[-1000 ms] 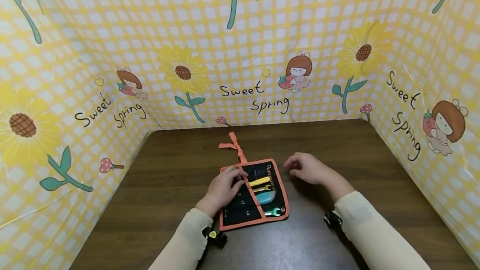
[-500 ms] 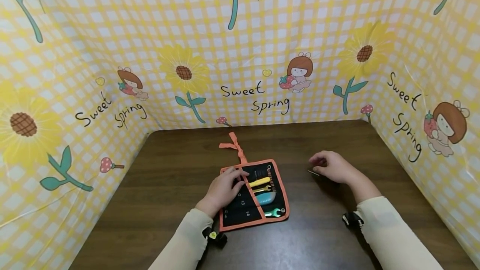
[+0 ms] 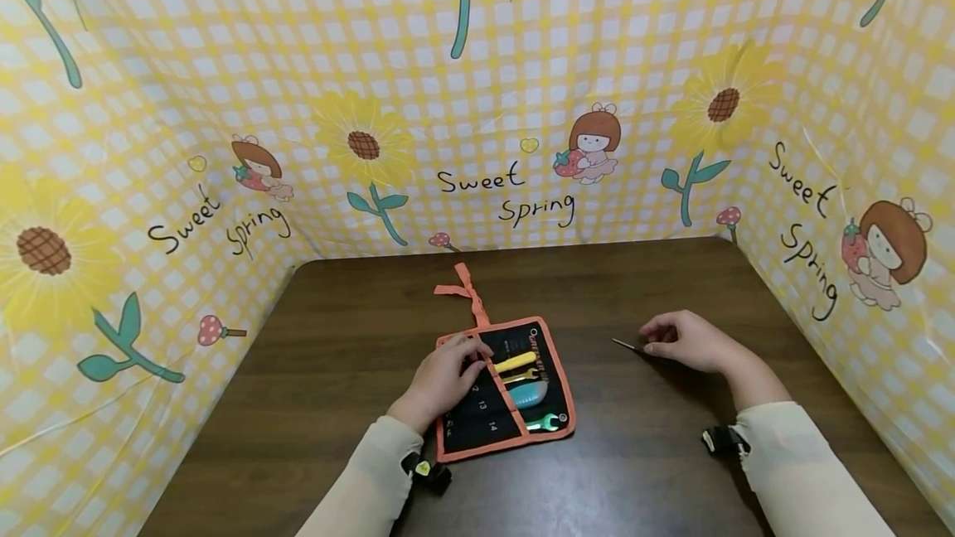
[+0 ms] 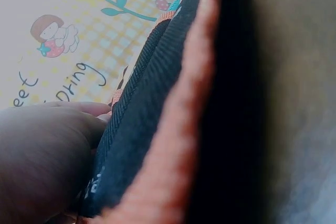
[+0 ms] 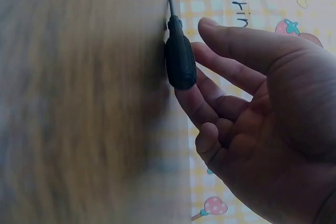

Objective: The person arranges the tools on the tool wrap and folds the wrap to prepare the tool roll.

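A black and orange tool roll (image 3: 470, 429) lies unrolled on the table. Pockets on it hold a yellow-handled tool (image 3: 516, 361), a yellow wrench (image 3: 522, 376), a teal tool (image 3: 530, 393) and a green wrench (image 3: 548, 423). My left hand (image 3: 440, 379) rests on its left half, fingertips at the orange pocket edge. To the right of the roll is a small screwdriver (image 3: 625, 345) with a black handle (image 5: 180, 61). My right hand (image 3: 690, 342) is beside it, fingers against the handle and the thumb (image 5: 231, 35) apart from it.
Orange tie straps (image 3: 470, 292) trail from the roll's far edge. A yellow checked cloth (image 3: 462, 106) walls the brown table (image 3: 358, 297) at the back and on both sides.
My right hand has moved right from beside the tool roll, and the screwdriver has come into view, now further out of the fingers. My left hand has stayed on the roll.
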The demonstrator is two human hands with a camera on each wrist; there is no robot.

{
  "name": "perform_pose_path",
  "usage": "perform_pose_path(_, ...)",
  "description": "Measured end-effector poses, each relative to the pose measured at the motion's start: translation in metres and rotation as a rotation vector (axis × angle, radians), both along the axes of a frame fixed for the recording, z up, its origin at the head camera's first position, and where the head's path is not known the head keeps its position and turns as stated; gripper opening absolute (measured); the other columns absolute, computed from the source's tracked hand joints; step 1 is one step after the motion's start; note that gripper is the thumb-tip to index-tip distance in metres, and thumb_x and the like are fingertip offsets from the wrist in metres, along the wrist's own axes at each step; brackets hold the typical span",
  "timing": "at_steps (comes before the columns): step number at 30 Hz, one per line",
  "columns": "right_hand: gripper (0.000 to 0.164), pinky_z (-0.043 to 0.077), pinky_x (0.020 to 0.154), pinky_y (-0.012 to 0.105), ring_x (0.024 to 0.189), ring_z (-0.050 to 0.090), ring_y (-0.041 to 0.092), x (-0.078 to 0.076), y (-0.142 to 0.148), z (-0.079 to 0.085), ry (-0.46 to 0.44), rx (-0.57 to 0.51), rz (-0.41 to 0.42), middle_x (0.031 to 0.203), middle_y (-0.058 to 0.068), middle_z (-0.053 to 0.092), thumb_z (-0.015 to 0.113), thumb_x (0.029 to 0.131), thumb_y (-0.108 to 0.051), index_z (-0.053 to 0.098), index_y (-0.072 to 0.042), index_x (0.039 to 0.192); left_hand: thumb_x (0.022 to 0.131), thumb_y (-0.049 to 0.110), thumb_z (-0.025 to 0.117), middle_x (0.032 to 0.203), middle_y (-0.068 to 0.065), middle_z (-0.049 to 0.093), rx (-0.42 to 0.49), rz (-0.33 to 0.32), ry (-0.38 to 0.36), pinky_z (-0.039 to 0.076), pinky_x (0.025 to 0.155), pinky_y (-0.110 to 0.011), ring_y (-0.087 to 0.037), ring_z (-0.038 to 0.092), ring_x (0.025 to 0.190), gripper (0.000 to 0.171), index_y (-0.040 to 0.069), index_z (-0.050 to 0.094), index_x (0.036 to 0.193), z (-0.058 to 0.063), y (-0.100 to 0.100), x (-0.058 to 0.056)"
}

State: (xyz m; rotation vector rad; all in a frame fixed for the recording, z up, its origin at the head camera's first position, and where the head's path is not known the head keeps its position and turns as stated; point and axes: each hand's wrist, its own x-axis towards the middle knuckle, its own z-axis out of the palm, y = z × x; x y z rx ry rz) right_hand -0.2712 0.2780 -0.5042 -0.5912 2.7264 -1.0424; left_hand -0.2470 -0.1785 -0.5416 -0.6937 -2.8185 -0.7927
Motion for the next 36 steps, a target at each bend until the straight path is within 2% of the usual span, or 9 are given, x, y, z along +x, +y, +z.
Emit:
perform_pose_path(5, 0.029, 0.052, 0.074, 0.031, 0.088, 0.063, 0.018, 0.005, 0.005, 0.001, -0.035, -0.011, -0.003, 0.097, -0.001, 0.070, 0.079, 0.095, -0.019, 0.075, -0.002, 0.118, 0.103, 0.021, 0.069, 0.104, 0.012, 0.059, 0.009, 0.007, -0.003, 0.051, 0.078, -0.037, -0.010, 0.059, 0.088, 0.014, 0.033, 0.071, 0.110, 0.001, 0.000, 0.000)
perform_pose_path(10, 0.028, 0.054, 0.066, 0.031, 0.081, 0.063, 0.020, 0.009, 0.008, 0.001, -0.075, -0.053, -0.005, 0.095, 0.002, 0.069, 0.080, 0.094, -0.017, 0.075, 0.000, 0.116, 0.103, 0.022, 0.070, 0.108, 0.011, 0.060, 0.016, 0.021, -0.012, 0.052, 0.081, -0.039, -0.012, 0.061, 0.091, 0.013, 0.034, 0.069, 0.107, 0.001, 0.000, 0.001)
perform_pose_path(19, 0.027, 0.053, 0.072, 0.029, 0.087, 0.063, 0.019, 0.013, 0.013, 0.001, -0.058, -0.049, 0.002, 0.093, 0.001, 0.070, 0.083, 0.091, -0.019, 0.076, -0.002, 0.111, 0.102, 0.021, 0.071, 0.105, 0.014, 0.059, 0.016, 0.030, 0.003, 0.051, 0.077, -0.036, -0.010, 0.058, 0.086, 0.015, 0.036, 0.068, 0.105, 0.000, 0.000, 0.000)
perform_pose_path(26, 0.027, 0.053, 0.074, 0.028, 0.086, 0.064, 0.017, 0.015, 0.015, -0.003, -0.061, -0.070, -0.004, 0.092, 0.000, 0.070, 0.086, 0.088, -0.016, 0.077, -0.002, 0.109, 0.102, 0.021, 0.072, 0.102, 0.015, 0.059, 0.018, 0.032, 0.009, 0.049, 0.074, -0.034, -0.009, 0.056, 0.083, 0.015, 0.036, 0.068, 0.102, 0.001, 0.000, 0.001)
perform_pose_path(36, 0.020, 0.052, 0.072, 0.027, 0.082, 0.063, 0.012, 0.014, 0.019, -0.009, -0.071, -0.097, 0.014, 0.088, 0.000, 0.070, 0.085, 0.089, -0.016, 0.078, -0.005, 0.104, 0.102, 0.021, 0.072, 0.103, 0.014, 0.059, 0.021, 0.031, 0.006, 0.050, 0.075, -0.034, -0.009, 0.057, 0.084, 0.015, 0.036, 0.068, 0.102, 0.000, 0.000, 0.000)
